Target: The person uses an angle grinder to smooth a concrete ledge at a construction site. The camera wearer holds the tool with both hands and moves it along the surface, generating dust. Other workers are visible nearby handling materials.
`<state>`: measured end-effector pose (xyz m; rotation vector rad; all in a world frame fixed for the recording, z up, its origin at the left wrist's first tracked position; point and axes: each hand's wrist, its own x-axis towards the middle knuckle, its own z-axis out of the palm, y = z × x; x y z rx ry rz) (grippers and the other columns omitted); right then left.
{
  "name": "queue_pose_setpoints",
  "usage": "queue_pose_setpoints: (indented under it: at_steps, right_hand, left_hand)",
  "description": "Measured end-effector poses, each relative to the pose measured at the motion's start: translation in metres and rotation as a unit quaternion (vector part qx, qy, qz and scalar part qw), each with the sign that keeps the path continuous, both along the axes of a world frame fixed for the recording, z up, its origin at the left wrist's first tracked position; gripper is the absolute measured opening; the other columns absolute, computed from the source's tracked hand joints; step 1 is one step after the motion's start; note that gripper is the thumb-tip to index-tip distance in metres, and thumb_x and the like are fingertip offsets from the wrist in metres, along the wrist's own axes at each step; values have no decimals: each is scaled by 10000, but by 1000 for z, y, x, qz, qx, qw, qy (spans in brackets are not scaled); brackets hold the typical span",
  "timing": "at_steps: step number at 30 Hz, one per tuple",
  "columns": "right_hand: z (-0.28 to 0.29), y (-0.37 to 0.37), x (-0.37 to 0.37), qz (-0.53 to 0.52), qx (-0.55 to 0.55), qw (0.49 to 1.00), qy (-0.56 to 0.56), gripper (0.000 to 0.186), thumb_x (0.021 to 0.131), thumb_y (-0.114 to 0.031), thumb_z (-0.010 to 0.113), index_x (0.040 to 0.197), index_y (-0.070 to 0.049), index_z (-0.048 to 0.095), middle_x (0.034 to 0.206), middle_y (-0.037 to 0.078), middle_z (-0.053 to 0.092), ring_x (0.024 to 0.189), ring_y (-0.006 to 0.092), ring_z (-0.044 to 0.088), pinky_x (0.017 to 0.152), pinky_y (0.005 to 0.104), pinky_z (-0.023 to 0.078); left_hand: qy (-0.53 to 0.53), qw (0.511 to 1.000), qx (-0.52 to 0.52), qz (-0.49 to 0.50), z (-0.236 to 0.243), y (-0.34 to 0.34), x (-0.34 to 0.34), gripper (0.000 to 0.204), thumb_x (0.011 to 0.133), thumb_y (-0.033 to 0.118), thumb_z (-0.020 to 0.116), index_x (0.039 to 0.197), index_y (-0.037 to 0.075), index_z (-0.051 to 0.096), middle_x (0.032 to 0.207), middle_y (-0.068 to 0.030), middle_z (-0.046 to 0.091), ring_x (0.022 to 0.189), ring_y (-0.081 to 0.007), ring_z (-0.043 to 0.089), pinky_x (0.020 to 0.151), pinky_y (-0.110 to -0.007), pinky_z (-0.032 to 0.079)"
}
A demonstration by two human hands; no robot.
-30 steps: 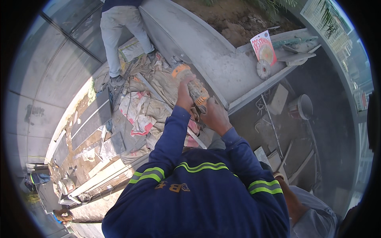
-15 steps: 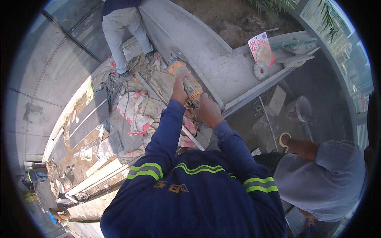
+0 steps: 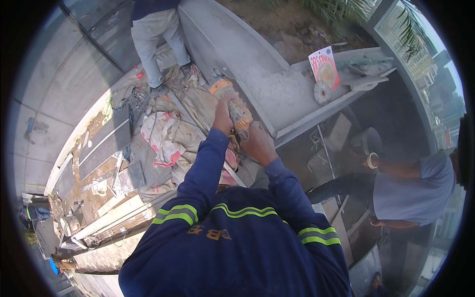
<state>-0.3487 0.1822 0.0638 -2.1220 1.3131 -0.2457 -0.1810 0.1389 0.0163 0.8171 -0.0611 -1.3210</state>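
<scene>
An orange and yellow angle grinder is held out in front of me, its head against the foot of a grey concrete ledge. My left hand grips the front part of the tool body. The rear of the body is held by my right hand, just behind and to the right. Both arms are in dark blue sleeves with yellow-green stripes. The disc itself is hidden by the tool and the ledge.
A loose cutting disc and a red and yellow disc packet lie on the ledge. Crumpled sacks and boards cover the floor at left. One person in light trousers stands ahead; another in a grey-blue shirt bends at right near a bucket.
The grinder and both hands have shifted slightly forward and left along the ledge. The person in the grey-blue shirt has come into view and moved toward the right.
</scene>
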Motion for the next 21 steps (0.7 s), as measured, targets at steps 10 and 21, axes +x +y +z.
queue_pose_setpoints:
  at_steps: [10, 21]
  right_hand:
    - [7, 8, -11, 0, 4, 1000, -13, 420, 857, -241, 738, 1081, 54, 542, 965, 251, 690, 911, 426, 704, 784, 496, 555]
    - [-41, 2, -13, 7, -72, 991, -111, 418, 721, -62, 713, 1079, 87, 557, 941, 259, 678, 904, 420, 701, 760, 481, 566]
  left_hand:
    - [-19, 999, -18, 19, 2, 4, -9, 213, 834, 166, 711, 998, 63, 621, 844, -109, 630, 741, -292, 669, 688, -429, 574]
    - [-67, 998, 10, -15, -15, -4, 0, 262, 862, 247, 692, 1043, 74, 616, 932, -101, 644, 833, -281, 668, 743, -429, 570]
